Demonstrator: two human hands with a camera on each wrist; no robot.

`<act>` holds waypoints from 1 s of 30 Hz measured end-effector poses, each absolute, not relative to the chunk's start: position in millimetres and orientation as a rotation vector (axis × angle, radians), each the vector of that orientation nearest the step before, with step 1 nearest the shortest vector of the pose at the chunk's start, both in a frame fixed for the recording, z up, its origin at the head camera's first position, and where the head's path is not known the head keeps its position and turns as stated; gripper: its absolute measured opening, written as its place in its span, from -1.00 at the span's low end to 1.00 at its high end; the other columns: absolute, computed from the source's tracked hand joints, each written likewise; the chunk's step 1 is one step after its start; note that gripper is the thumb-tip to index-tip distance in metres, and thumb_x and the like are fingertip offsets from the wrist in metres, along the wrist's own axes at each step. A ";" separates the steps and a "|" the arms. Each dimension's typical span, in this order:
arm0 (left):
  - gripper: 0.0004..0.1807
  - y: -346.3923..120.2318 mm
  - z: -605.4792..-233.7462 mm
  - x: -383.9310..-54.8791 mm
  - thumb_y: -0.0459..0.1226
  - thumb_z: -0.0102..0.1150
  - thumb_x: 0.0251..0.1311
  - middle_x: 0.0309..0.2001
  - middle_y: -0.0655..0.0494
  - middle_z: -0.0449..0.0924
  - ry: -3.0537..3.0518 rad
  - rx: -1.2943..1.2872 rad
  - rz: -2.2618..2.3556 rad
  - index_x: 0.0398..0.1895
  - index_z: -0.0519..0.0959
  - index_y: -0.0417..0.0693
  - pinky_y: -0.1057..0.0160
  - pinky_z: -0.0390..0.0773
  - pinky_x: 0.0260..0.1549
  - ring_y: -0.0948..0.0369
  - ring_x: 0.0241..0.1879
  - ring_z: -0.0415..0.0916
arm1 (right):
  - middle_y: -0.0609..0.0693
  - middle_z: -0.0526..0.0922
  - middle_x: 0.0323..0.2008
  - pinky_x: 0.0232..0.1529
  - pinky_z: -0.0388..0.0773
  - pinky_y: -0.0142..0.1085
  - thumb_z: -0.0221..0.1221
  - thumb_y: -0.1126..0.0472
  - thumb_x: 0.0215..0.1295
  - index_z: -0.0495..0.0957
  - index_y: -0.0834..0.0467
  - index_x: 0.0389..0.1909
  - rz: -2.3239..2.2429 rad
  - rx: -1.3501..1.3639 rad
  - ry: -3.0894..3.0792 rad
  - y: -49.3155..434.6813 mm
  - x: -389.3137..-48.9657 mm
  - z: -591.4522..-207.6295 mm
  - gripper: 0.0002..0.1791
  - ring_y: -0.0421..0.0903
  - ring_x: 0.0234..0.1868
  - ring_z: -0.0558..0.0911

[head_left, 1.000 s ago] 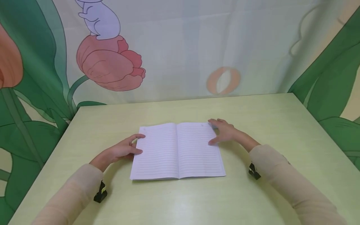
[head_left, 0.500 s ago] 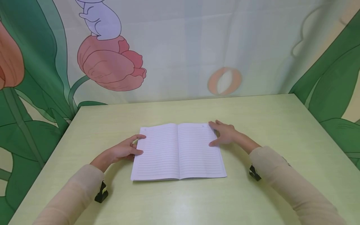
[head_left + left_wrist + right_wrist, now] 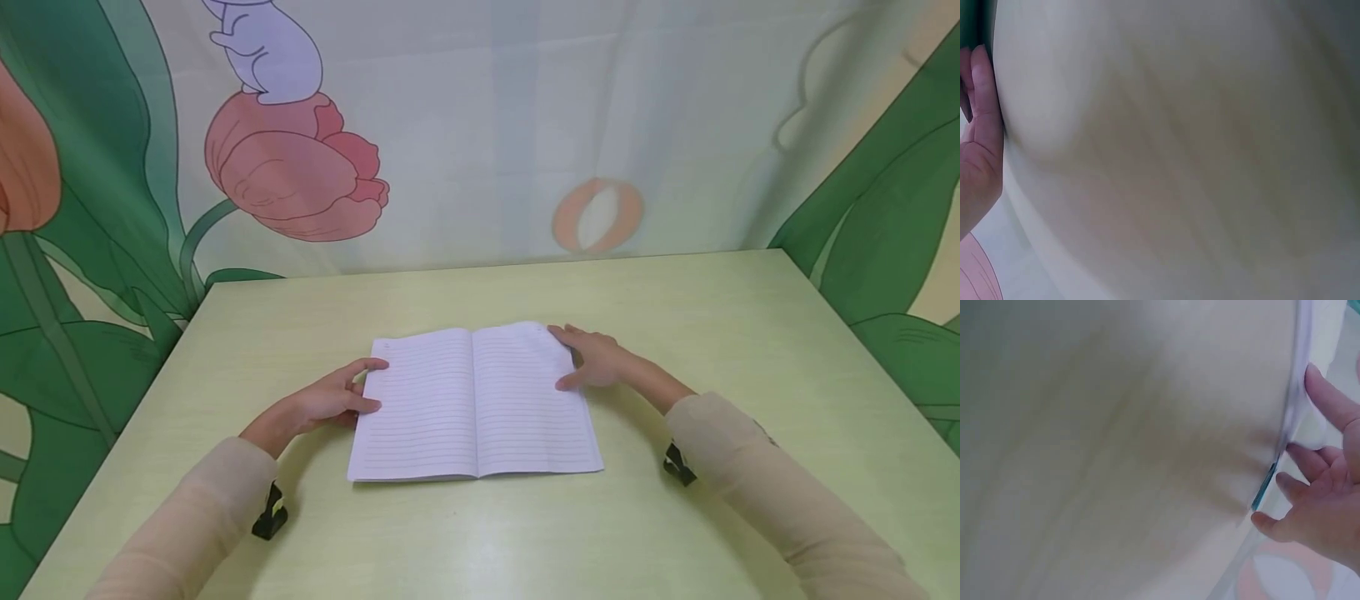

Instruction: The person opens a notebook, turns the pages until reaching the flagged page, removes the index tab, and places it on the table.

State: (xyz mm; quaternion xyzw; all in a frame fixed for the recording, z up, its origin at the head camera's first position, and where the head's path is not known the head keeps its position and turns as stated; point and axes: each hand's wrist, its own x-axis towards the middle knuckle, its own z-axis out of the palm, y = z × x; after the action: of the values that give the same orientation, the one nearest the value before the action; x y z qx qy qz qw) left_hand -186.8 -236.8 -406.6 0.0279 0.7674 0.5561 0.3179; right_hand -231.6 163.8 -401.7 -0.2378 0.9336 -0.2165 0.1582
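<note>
An open lined notebook (image 3: 420,417) lies on the table with both white pages facing up. My left hand (image 3: 330,397) holds its left edge, thumb and index finger on the page and the other fingers partly hidden at the edge. At the right edge, my right hand (image 3: 596,358) has its thumb on the page. Its index finger is at the upper right corner, where the page bends up and inward. In the right wrist view, the fingertips (image 3: 1291,481) are near the notebook's edge, beside a narrow teal strip (image 3: 1264,486). The left wrist view shows only part of the left hand (image 3: 982,119).
The pale yellow-green table (image 3: 480,542) extends around the notebook on all sides. Behind it hangs a curtain (image 3: 465,167) printed with flowers, leaves and a white animal. Beneath each sleeve sits a small black device (image 3: 270,512).
My right index finger has drawn slightly inward and down, and the upper right page corner, flat before, now bends up. The left hand and the rest of the notebook stay in place.
</note>
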 end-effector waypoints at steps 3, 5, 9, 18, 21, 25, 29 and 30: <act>-0.28 -236.6 -406.7 -186.8 -0.45 0.08 0.16 -0.23 -0.09 0.55 2.016 0.072 1.463 0.34 0.01 -0.05 0.22 0.51 -0.33 0.10 -0.32 0.54 | 0.19 0.40 0.14 0.12 0.23 -0.03 0.25 -0.01 0.09 0.21 0.21 0.29 -0.879 -0.698 2.564 159.7 -231.5 -400.9 -0.22 0.09 0.12 0.39; -0.29 -236.4 -406.9 -186.9 -0.45 0.07 0.16 -0.23 -0.09 0.55 2.014 0.069 1.464 0.34 0.02 -0.05 0.22 0.51 -0.34 0.10 -0.32 0.54 | 0.12 0.54 -0.05 -0.03 0.39 -0.14 0.21 -0.01 0.15 0.33 0.23 0.18 -1.073 -0.674 2.442 154.8 -230.4 -398.4 -0.37 -0.02 -0.09 0.52; -0.29 -236.0 -407.1 -187.0 -0.46 0.07 0.16 -0.21 -0.10 0.56 2.011 0.070 1.466 0.34 0.01 -0.05 0.22 0.52 -0.34 0.10 -0.32 0.54 | 0.10 0.60 -0.26 -0.25 0.51 -0.21 0.12 0.09 0.24 0.38 0.35 0.05 -1.439 -0.456 2.125 142.0 -224.3 -391.2 -0.52 -0.08 -0.31 0.60; -0.28 -235.4 -405.6 -186.1 -0.46 0.07 0.16 -0.21 -0.10 0.55 2.022 0.059 1.459 0.35 0.01 -0.05 0.19 0.53 -0.34 0.09 -0.33 0.54 | 0.04 0.59 -0.26 -0.24 0.52 -0.23 0.06 0.31 0.25 0.27 0.43 0.13 -1.874 -0.156 1.723 103.3 -214.6 -386.4 -0.54 -0.09 -0.27 0.60; -0.29 -235.8 -405.6 -186.2 -0.45 0.07 0.16 -0.22 -0.10 0.55 2.032 0.054 1.449 0.35 0.01 -0.05 0.20 0.52 -0.34 0.09 -0.33 0.54 | 0.06 0.59 -0.23 -0.23 0.52 -0.24 0.08 0.31 0.24 0.30 0.40 0.12 -1.850 -0.169 1.737 88.0 -212.8 -388.6 -0.55 -0.09 -0.26 0.60; -0.29 -235.4 -406.3 -186.8 -0.43 0.09 0.16 -0.21 -0.10 0.55 2.043 0.049 1.442 0.35 0.02 -0.04 0.20 0.52 -0.33 0.09 -0.33 0.53 | 0.10 0.60 -0.21 -0.23 0.51 -0.25 0.09 0.30 0.25 0.35 0.36 0.10 -1.781 -0.173 1.777 68.8 -211.0 -392.8 -0.59 -0.10 -0.26 0.61; -0.30 -234.4 -407.5 -187.5 -0.43 0.08 0.17 -0.21 -0.10 0.55 2.046 0.039 1.448 0.34 0.03 -0.03 0.19 0.52 -0.32 0.09 -0.32 0.53 | 0.14 0.60 -0.18 -0.20 0.50 -0.25 0.04 0.27 0.30 0.37 0.38 0.08 -1.736 -0.185 1.792 53.8 -209.5 -394.9 -0.62 -0.11 -0.26 0.60; -0.31 -234.3 -407.8 -187.6 -0.41 0.07 0.19 -0.21 -0.10 0.54 2.051 0.035 1.443 0.34 0.03 -0.02 0.19 0.52 -0.32 0.09 -0.33 0.53 | 0.14 0.60 -0.18 -0.19 0.50 -0.25 0.02 0.26 0.32 0.36 0.38 0.08 -1.726 -0.187 1.794 50.7 -208.9 -394.5 -0.62 -0.12 -0.26 0.59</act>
State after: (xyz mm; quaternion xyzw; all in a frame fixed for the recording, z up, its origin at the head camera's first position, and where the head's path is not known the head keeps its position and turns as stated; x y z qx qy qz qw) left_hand -187.6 -234.3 -407.8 0.0133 0.7771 0.5467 0.3115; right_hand -208.9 50.7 -394.5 -0.0712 0.6817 -0.6556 0.3170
